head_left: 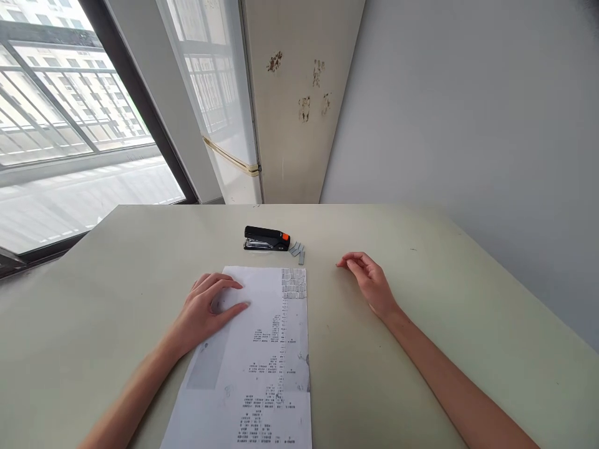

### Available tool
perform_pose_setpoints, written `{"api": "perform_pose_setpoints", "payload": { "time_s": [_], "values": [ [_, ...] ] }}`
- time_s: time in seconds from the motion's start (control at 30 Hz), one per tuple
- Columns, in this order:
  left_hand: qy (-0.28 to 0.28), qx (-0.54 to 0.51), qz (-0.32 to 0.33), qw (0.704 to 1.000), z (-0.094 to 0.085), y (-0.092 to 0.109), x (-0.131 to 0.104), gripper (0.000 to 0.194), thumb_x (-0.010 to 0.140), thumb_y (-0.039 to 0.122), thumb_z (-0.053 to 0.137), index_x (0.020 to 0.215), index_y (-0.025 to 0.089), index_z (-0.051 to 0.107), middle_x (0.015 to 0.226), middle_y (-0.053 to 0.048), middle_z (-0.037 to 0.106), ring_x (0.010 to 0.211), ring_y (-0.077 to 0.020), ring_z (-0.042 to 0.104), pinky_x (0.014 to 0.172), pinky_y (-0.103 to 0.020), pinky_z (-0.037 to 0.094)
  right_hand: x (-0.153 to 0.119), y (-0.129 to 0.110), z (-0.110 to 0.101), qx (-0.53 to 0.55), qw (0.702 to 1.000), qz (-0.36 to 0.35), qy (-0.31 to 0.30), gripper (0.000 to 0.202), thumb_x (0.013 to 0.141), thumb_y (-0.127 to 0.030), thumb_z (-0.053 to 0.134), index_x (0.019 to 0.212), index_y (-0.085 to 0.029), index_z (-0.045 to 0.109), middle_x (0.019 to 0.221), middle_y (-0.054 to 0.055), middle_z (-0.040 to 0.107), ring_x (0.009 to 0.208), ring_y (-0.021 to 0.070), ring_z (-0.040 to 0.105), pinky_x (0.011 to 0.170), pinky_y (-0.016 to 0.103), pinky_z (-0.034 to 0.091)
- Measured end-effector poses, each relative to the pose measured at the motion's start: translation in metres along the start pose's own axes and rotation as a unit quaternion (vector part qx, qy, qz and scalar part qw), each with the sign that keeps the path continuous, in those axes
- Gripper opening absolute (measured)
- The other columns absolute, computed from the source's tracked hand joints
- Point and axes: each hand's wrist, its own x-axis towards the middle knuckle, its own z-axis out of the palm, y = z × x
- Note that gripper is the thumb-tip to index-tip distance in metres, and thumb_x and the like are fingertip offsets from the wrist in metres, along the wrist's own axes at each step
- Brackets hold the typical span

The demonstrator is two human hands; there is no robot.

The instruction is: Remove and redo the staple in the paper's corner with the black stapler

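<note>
A printed sheet of paper (262, 362), perhaps a stack, lies along the front middle of the table, running out of view at the bottom. My left hand (213, 302) rests on its upper left edge, open, with thumb and fingers apart. To the right of the paper, my right hand (367, 277) lies on the table. Its fingers are loosely curled together with the thumb against them, and nothing shows in them. Beyond the paper's top edge stands a black stapler (266, 239) with an orange mark at its right end. Several grey strips of staples (298, 251) lie beside that end.
The pale table (397, 386) extends on both sides of the paper. Past its far edge stand a stained whitish panel (299, 125) and a glossy door with a gold handle (231, 156). A grey wall (458, 112) borders the right, a large window (70, 125) the left.
</note>
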Motion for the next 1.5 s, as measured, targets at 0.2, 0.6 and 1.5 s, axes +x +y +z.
{"api": "perform_pose_setpoints", "payload": {
  "time_s": [0.2,0.6,1.5],
  "values": [
    [-0.007,0.014,-0.017,1.000,0.003,-0.003,0.001,0.034,0.091,0.059,0.071,0.111,0.031,0.071,0.118,-0.004,0.069,0.114,-0.0288,0.061,0.102,-0.046,0.049,-0.001,-0.006,0.003,-0.012,1.000,0.021,-0.001,0.026,0.098,-0.052,0.060,0.104,-0.028,0.069,0.105,0.008,0.076,0.111,0.0280,0.069,0.104,0.049,0.052],
    [0.001,0.041,-0.025,0.999,-0.001,0.001,0.001,0.034,0.092,0.058,0.070,0.113,0.031,0.071,0.118,-0.005,0.069,0.112,-0.0287,0.061,0.101,-0.046,0.049,-0.007,-0.017,0.008,-0.006,1.000,0.027,-0.009,0.026,0.098,-0.053,0.059,0.101,-0.029,0.067,0.100,0.007,0.075,0.105,0.0283,0.069,0.096,0.046,0.055],
    [-0.120,0.123,0.032,0.985,-0.005,0.011,0.162,0.040,0.095,0.056,0.062,0.121,0.025,0.068,0.115,-0.008,0.075,0.111,-0.0332,0.066,0.104,-0.049,0.044,-0.024,-0.024,-0.015,0.028,0.995,0.045,-0.090,0.030,0.100,-0.054,0.057,0.102,-0.026,0.067,0.095,0.005,0.073,0.100,0.0245,0.066,0.095,0.041,0.049]
  ]
}}
